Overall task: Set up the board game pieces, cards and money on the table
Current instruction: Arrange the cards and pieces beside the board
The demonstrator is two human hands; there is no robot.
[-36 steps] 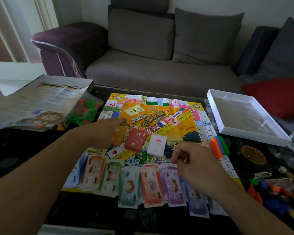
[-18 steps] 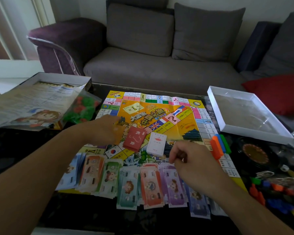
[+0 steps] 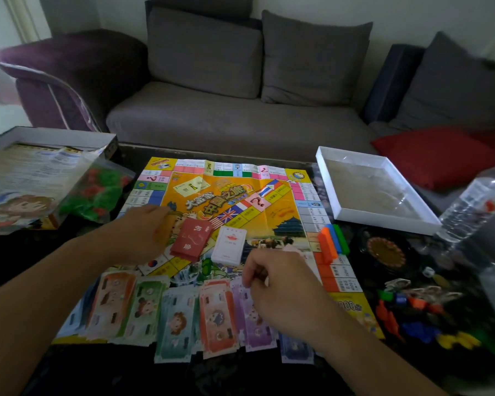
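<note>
The yellow game board (image 3: 269,212) lies open on the dark table. A red card deck (image 3: 190,238) and a white card deck (image 3: 229,245) sit on its near half. My left hand (image 3: 143,224) rests on the board just left of the red deck, fingers curled over a small orange stack (image 3: 163,232). Along the near edge lies a row of banknote piles: orange (image 3: 112,304), green (image 3: 146,307), teal (image 3: 175,324), red (image 3: 217,318) and purple (image 3: 255,330). My right hand (image 3: 275,278) is curled over the purple pile's top edge and seems to pinch it.
Orange, blue and green bars (image 3: 330,241) stand on the board's right edge. Loose coloured pieces (image 3: 412,315), a die (image 3: 428,271) and a dark wheel (image 3: 386,252) lie to the right. A white box tray (image 3: 355,215), a water bottle (image 3: 475,201), the game box (image 3: 26,178) and a bag of houses (image 3: 97,190) are around it.
Both hands stay where they were, the left by the red deck and the right over the purple notes. Only the view shifts slightly.
</note>
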